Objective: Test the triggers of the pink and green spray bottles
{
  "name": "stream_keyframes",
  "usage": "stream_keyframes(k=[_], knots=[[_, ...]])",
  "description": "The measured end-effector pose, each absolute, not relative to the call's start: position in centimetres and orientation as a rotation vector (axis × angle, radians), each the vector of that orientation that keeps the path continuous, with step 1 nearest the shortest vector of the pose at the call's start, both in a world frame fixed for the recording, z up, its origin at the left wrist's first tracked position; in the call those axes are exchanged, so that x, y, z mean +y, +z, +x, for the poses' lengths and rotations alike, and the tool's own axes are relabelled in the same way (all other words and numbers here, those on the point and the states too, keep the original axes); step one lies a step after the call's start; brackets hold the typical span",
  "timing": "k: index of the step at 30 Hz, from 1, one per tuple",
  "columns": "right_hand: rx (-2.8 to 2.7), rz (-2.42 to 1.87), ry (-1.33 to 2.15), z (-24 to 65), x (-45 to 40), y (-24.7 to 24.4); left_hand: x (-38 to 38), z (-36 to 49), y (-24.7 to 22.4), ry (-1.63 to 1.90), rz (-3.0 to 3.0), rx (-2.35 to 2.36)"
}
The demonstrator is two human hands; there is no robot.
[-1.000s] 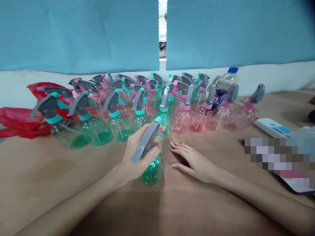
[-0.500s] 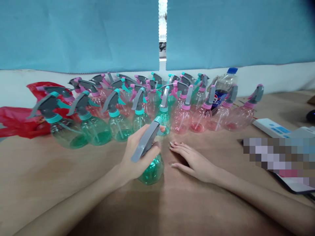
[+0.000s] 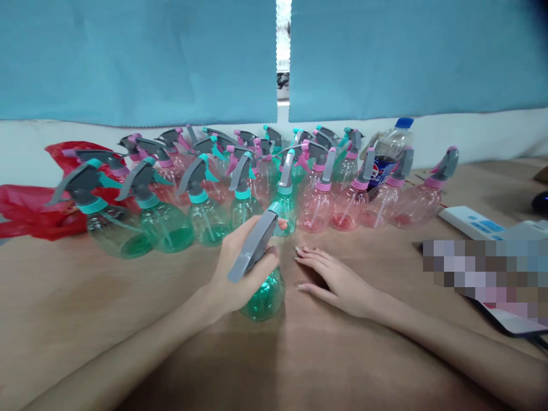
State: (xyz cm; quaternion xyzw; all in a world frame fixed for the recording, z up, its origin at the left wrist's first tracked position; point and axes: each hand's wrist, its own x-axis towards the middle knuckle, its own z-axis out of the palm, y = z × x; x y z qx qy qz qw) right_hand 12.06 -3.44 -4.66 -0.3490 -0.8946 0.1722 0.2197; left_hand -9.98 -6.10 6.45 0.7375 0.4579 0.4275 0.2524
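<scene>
My left hand [image 3: 233, 274] is wrapped round the neck of a green spray bottle [image 3: 266, 297] with a grey and teal head, which stands upright on the wooden table [image 3: 205, 365]. To its right, my right hand [image 3: 338, 279] rests on the tabletop with its fingers apart and nothing in them. Behind both hands stands a front row of spray bottles, green ones [image 3: 171, 231] at the left and centre, pink ones [image 3: 315, 214] towards the right. Several more pink and green bottles crowd behind that row.
A red plastic bag [image 3: 47, 214] lies at the far left. A cola bottle with a blue cap [image 3: 404, 123] stands behind the pink bottles. At the right are a white power strip [image 3: 473, 222] and a partly blurred flat device [image 3: 509, 317]. A blue curtain [image 3: 137, 63] hangs behind.
</scene>
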Motion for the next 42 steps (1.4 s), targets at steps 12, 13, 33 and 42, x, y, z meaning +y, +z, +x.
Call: stream_keyframes(k=[12,13,33,42], knots=[[-2.468,-0.95,0.487,12.07,-3.47,-4.48,-5.9,-10.06,6.64,1.195,1.972,1.215],[-2.464,-0.946,0.487,12.06,-3.45,-4.48,-5.92,-10.08,6.64,1.194,1.972,1.208],[-2.467,-0.941,0.482,12.02,-3.48,-4.34,-6.08,-10.25,6.69,1.151,1.973,1.171],[-2.461,-0.934,0.492,12.08,-3.38,-4.43,-6.21,-10.1,6.26,1.165,1.952,1.223]])
